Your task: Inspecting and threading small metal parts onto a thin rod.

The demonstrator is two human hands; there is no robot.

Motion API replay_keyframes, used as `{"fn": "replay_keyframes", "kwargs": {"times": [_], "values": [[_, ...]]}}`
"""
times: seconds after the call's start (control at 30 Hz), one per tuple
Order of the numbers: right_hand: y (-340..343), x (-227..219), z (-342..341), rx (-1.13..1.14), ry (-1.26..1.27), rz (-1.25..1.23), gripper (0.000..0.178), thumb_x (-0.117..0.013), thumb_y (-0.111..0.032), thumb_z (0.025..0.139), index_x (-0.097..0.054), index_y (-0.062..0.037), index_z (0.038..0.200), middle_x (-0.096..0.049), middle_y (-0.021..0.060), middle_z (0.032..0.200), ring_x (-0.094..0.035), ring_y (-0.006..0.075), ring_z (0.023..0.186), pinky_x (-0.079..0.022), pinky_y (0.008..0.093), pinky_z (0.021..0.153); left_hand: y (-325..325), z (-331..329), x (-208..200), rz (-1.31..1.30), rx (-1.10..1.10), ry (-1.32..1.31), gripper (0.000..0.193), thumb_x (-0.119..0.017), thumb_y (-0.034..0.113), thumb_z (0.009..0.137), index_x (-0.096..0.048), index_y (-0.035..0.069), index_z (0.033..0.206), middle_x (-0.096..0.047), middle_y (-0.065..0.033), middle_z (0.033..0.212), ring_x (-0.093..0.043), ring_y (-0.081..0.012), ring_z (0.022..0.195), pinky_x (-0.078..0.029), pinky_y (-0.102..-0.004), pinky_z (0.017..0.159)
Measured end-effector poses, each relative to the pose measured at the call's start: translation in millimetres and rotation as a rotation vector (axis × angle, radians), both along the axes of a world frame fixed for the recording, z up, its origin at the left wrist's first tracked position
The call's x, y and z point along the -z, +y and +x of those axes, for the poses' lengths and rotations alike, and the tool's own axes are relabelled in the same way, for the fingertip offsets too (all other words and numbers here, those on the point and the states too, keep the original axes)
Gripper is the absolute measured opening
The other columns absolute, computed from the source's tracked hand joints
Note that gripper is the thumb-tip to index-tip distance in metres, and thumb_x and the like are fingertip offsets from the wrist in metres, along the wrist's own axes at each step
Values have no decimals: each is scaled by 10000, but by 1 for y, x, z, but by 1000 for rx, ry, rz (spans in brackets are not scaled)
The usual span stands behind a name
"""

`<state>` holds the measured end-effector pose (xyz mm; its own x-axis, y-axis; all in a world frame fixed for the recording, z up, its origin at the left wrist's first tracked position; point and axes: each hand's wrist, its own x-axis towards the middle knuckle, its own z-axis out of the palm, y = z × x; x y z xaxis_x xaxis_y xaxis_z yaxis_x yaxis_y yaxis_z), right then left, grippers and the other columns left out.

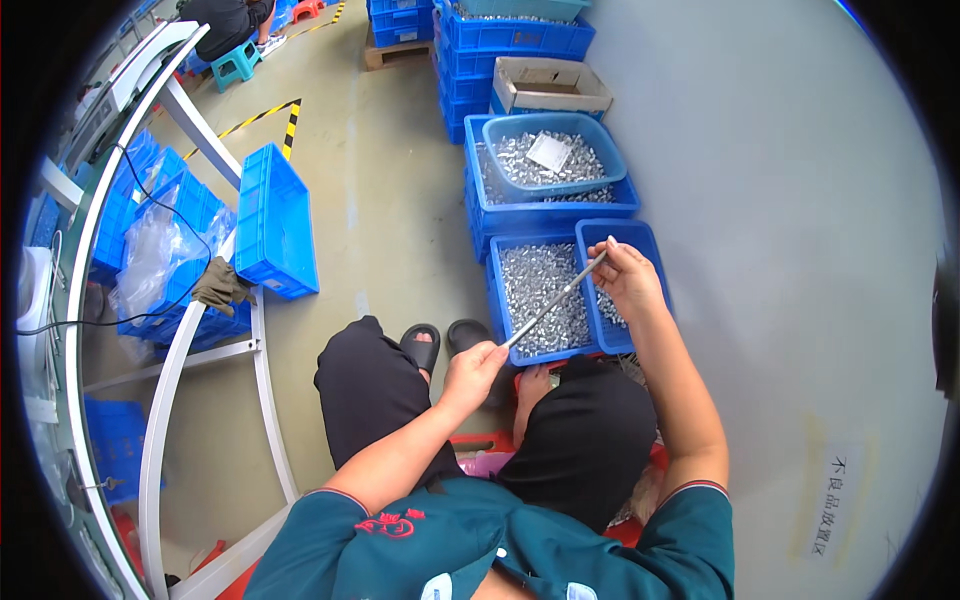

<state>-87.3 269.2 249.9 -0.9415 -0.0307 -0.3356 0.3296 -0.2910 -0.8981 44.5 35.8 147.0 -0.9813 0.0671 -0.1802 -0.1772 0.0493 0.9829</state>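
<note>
A thin, straight grey metal rod (550,306) slants between my two hands above a blue bin (494,290) of small shiny metal pieces (532,270). My left hand (474,374) is closed round the rod's lower end, over my lap. Higher up and to the right, my right hand (630,278) pinches the rod's upper end between thumb and fingers. Under that hand stands a narrower blue bin (640,228), also with small metal pieces in it, partly hidden by my hand and forearm.
Beyond the bins, a pale blue tub (615,160) of metal pieces rests in a larger crate, with an open carton (505,85) and stacked blue crates (540,38) behind. Left stands a white-framed bench (170,370) with a tilted blue crate (270,220). A grey wall (790,250) bounds the right.
</note>
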Motion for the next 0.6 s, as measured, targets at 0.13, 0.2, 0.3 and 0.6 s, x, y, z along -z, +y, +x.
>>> {"fn": "replay_keyframes", "kwargs": {"times": [0.13,0.2,0.3,0.6], "values": [[-7,33,9,-234,34,-96,288,-558,-275,883,-597,-29,1028,-635,88,1010,-611,177,895,-455,304,775,2,-8,10,75,31,-80,322,-536,269,906,-525,32,687,-422,44,563,-363,-44,528,-301,-243,471],[-19,38,17,-402,-85,20,297,-557,-270,879,-614,-31,1046,-640,77,1004,-605,166,927,-455,297,782,4,-13,4,174,23,-160,321,-519,275,921,-508,70,675,-398,74,577,-321,-22,508,-251,-208,454],[-25,63,21,-753,-83,193,319,-568,-264,872,-616,-49,1103,-648,59,985,-605,135,911,-479,280,752,3,-14,4,185,5,-192,327,-508,306,927,-483,101,674,-345,80,535,-272,-17,448,-200,-198,411],[-4,192,21,-472,264,1441,554,-690,-236,741,-459,-114,1230,-468,195,1202,-489,385,1079,-426,435,891,-1,-18,-1,184,-53,-369,340,-498,350,923,-439,121,679,-285,89,487,-206,-17,369,-138,-199,349]]}}
